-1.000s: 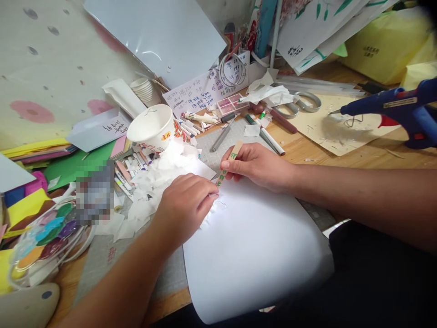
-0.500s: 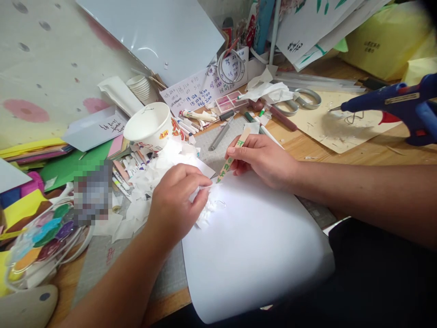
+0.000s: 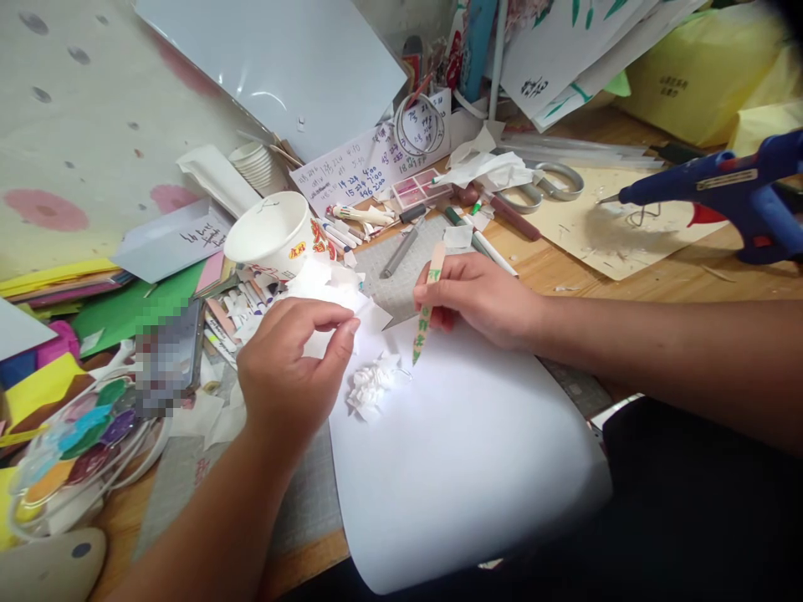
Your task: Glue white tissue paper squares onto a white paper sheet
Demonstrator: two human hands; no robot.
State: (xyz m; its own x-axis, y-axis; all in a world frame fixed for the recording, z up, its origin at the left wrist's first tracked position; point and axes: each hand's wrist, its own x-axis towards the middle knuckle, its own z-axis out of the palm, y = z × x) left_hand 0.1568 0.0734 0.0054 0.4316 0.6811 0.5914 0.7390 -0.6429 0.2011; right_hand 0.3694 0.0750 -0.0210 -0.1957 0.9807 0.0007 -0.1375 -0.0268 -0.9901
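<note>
My right hand [image 3: 473, 293] is closed round a flat wooden stick [image 3: 424, 322] with green printing. Its narrow tip points down at a large white sheet of paper [image 3: 470, 468], which curls over the table's near edge. My left hand [image 3: 294, 359] is raised above the sheet's left side, thumb and forefinger pinched together; whatever is between them, if anything, is too small to make out. Just below those fingertips lies a small bunch of crumpled white paper bits [image 3: 373, 385], beside the stick's tip. Loose white paper scraps [image 3: 329, 280] are heaped behind the left hand.
A paper cup [image 3: 269, 238] stands behind the scraps, with several markers around it. To the right are scissors [image 3: 558, 180] and a blue glue gun [image 3: 708, 180] over a stained card. At left lie a phone [image 3: 181, 343], a paint palette [image 3: 88, 435] and coloured papers.
My left hand has drawn back to the left, away from the stick's tip, uncovering the crumpled paper bunch. The stick has turned more upright and its tip has moved lower, towards me.
</note>
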